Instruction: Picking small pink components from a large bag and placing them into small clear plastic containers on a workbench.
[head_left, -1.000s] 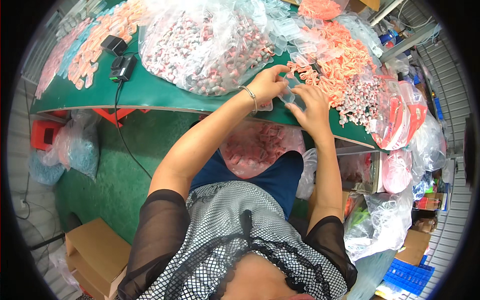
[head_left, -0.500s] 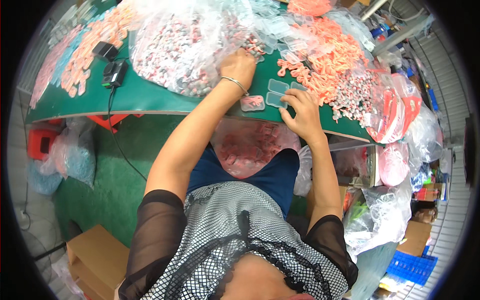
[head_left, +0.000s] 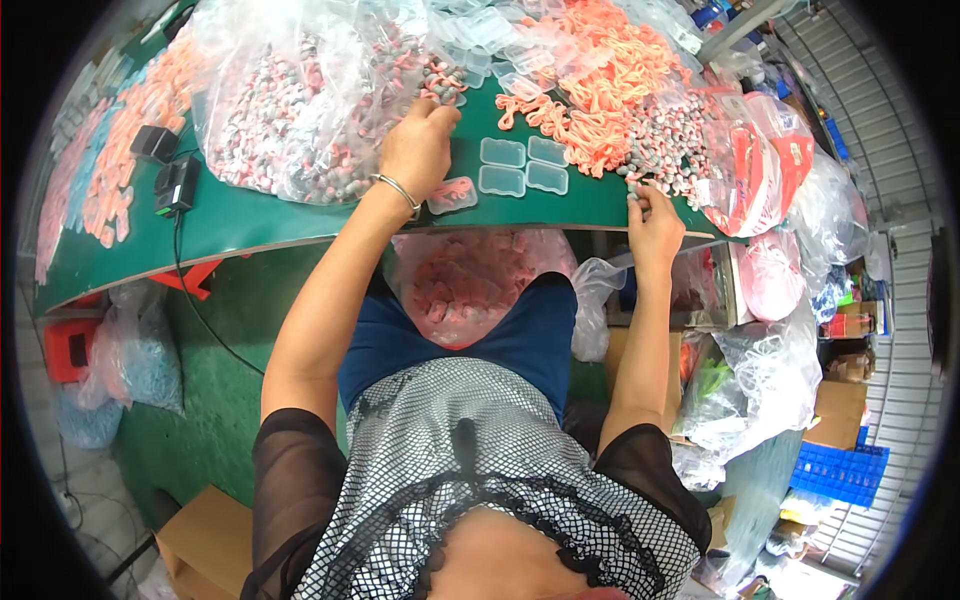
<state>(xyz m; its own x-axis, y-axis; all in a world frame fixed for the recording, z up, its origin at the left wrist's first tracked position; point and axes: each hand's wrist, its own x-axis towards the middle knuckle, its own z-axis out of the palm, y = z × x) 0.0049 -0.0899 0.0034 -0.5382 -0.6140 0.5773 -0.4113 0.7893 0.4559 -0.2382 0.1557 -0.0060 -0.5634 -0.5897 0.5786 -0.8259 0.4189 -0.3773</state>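
Bent at the fingers, the left hand (head_left: 416, 150) is being held over the green table (head_left: 225, 220), beside a large clear bag (head_left: 270, 110); whether anything is being pinched by it cannot be told. Small pink-and-grey pieces are being contained in that bag in great number, and a cluster of them (head_left: 440, 75) is being exposed near its right side, just beyond the left fingertips. Thumb and forefinger of the right hand (head_left: 656, 228) are being held close together at the near edge of a loose pile of similar pieces (head_left: 672, 145); whether a piece is being gripped there cannot be told. Between the hands, four clear box parts (head_left: 502, 181) are being seen lying two by two, with green being shown through them. Near the left wrist, a clear box (head_left: 458, 195) is being occupied by pink contents. Farther back, more clear boxes (head_left: 475, 30) are being seen heaped beside orange cords (head_left: 600, 90). Below the table edge, pinkish-red pieces are being held in a clear sack (head_left: 475, 285). Red print is being borne by a creased bag (head_left: 750, 165) at the right, too distorted to be made out. Both forearms are being extended forward, and a metal bangle (head_left: 402, 195) is being worn on the left wrist.
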